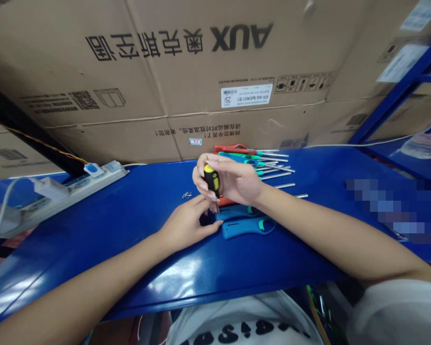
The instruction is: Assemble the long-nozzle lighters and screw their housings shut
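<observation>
My right hand (237, 179) is closed around a short screwdriver (211, 180) with a black and yellow handle, its shaft pointing down. The screwdriver's tip is by the end of a blue long-necked lighter (237, 211) lying on the blue table. Around that same end my left hand (187, 223) curls, thumb and forefinger on either side; its other fingers are partly hidden. Just below lies a second blue lighter (244, 228), close to my left thumb. A small heap of screws (187, 195) sits beyond my left hand.
Behind my right hand lie more lighters, one of them red (233, 149), with metal necks pointing right. A white power strip (75, 189) with plugs stands on the left. Large cardboard boxes (187, 96) wall the back of the blue table (147, 273). A blue frame post (398, 91) rises at right.
</observation>
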`<state>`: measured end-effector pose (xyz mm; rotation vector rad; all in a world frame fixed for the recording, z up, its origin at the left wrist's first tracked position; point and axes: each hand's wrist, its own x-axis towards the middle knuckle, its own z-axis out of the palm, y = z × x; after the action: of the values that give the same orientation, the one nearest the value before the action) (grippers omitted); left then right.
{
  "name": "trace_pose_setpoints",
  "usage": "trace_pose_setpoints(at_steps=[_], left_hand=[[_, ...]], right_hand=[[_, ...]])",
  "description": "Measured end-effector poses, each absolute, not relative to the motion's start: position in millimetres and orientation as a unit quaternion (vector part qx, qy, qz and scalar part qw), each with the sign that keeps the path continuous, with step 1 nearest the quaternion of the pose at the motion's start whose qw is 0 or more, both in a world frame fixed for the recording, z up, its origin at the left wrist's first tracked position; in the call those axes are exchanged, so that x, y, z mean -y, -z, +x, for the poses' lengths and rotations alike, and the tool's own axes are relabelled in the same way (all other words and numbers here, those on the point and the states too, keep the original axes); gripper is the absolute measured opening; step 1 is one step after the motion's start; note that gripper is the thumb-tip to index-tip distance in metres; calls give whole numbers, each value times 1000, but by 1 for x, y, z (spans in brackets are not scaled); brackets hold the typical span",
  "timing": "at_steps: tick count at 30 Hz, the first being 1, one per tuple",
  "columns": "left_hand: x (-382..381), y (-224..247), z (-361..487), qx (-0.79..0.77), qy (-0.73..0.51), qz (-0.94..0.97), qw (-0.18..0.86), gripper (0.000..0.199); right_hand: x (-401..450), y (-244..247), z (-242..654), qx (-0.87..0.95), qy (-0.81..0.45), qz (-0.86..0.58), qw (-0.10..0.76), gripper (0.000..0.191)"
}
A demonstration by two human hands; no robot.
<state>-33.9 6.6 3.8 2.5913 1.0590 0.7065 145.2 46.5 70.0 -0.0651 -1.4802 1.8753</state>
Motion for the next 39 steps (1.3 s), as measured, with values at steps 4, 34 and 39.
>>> trace_pose_setpoints(at_steps=[4, 34, 39], left_hand=[[-7, -3, -34, -364, -243, 889, 132, 15], [-7, -2, -35, -370, -233, 889, 139, 15], [-7, -3, -35, -370, -232, 888, 142, 15]], right_hand=[[-47, -72, 145, 589, -720, -39, 365, 39], [-49, -68, 145, 575, -727, -17, 375, 27], [-49, -69, 144, 574, -731, -19, 369, 35]])
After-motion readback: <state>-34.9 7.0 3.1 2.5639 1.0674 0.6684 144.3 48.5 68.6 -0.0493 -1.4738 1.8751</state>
